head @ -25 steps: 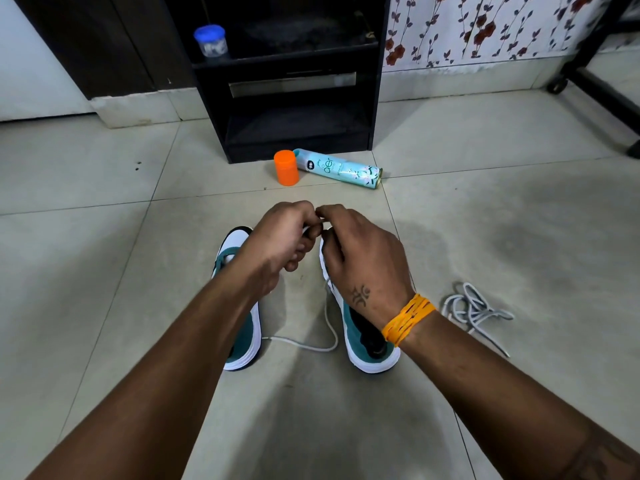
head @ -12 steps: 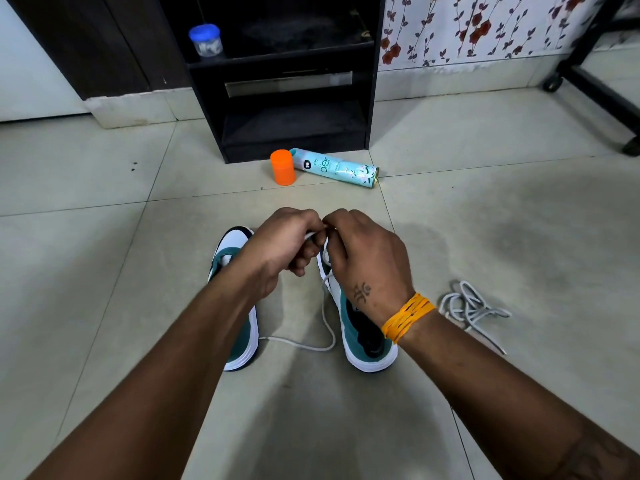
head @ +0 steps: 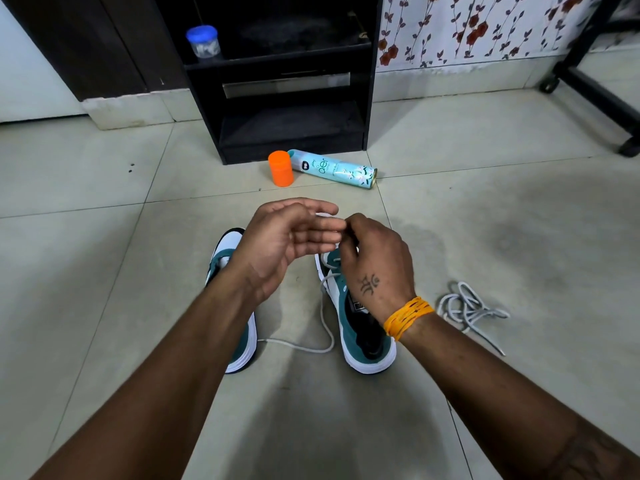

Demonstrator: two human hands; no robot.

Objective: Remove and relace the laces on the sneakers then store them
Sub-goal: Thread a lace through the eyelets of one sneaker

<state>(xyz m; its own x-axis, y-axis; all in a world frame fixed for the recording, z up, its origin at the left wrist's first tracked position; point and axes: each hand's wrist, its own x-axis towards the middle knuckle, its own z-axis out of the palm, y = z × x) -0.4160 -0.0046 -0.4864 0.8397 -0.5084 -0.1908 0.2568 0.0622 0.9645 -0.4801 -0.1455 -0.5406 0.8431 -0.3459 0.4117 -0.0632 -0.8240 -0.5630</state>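
Two teal, white and black sneakers stand side by side on the tiled floor: the left sneaker [head: 231,251] partly under my left forearm, the right sneaker [head: 360,327] under my right hand. A white lace [head: 325,317] runs from the right sneaker's eyelets and trails across the floor between the shoes. My right hand [head: 374,261] hovers over the right sneaker's toe end and pinches the lace's upper part with curled fingers. My left hand [head: 287,237] is turned palm up beside it, fingers straight, with the lace lying across its fingertips. A second white lace [head: 467,306] lies loose in a heap on the right.
An orange cap [head: 281,168] and a lying light-blue spray can [head: 334,168] sit ahead of the shoes. Behind them stands a black shelf unit [head: 287,98] with a blue-lidded jar [head: 202,41]. A black wheeled frame [head: 595,88] is at the far right.
My left hand has uncurled and turned palm up, letting go of its pinch on the lace. My right hand keeps its pinch in nearly the same place.
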